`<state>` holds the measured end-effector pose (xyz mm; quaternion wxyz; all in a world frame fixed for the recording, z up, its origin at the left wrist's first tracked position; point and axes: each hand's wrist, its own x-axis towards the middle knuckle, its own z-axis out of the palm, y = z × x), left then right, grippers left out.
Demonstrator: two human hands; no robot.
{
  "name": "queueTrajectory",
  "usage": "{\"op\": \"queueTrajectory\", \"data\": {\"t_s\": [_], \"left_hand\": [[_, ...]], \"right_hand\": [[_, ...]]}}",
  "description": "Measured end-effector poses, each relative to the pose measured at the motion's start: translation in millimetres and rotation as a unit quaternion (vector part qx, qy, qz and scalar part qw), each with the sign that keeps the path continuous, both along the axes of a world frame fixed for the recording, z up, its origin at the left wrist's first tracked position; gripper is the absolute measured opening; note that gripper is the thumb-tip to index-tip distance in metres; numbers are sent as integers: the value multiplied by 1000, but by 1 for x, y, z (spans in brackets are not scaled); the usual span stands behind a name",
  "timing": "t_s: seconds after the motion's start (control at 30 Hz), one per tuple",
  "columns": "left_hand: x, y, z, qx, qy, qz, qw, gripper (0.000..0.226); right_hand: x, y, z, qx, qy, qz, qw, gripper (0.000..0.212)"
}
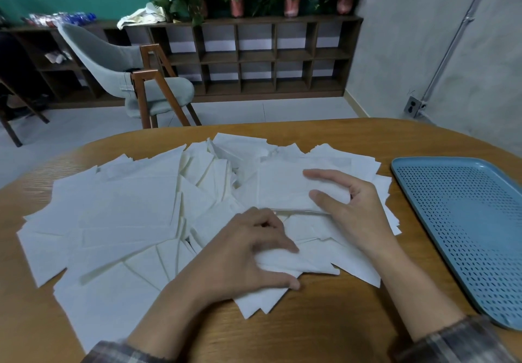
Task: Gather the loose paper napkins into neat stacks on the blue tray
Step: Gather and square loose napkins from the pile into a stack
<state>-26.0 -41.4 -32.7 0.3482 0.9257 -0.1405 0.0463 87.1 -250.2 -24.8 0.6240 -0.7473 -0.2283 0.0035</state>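
Observation:
Several white paper napkins [121,215] lie loose and overlapping across the wooden table [324,320]. My right hand [350,207] grips the edge of a small bundle of napkins [282,190] near the middle of the pile, thumb under and fingers on top. My left hand [254,252] pinches a napkin [305,266] at the front of the pile. The blue tray [466,221] sits at the right of the table with nothing on it.
A grey chair [135,80] with wooden legs stands beyond the table's far edge. A dark cubby shelf [254,57] with potted plants lines the back wall. A concrete wall with a conduit and outlet is at the right.

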Motion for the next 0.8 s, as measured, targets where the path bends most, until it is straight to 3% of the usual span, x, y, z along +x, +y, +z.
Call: {"op": "queueTrajectory", "data": {"t_s": [0.07, 0.27, 0.57, 0.7, 0.8], "left_hand": [[1, -1, -2, 4, -3, 3, 1000, 30], [-1, -5, 7, -138, -20, 45, 989, 5], [-8, -9, 20, -282, -49, 168, 943, 5], [-6, -9, 26, -336, -48, 221, 914, 7], [-5, -9, 27, -355, -16, 233, 905, 6]], "right_hand": [[-1, 1, 0, -6, 5, 11, 1000, 31], [-4, 2, 1, -20, 11, 24, 999, 32], [-6, 3, 6, 14, 56, 59, 997, 22], [-12, 1, 6, 96, 109, 132, 981, 36], [-15, 3, 7, 83, 123, 154, 977, 32]]}}
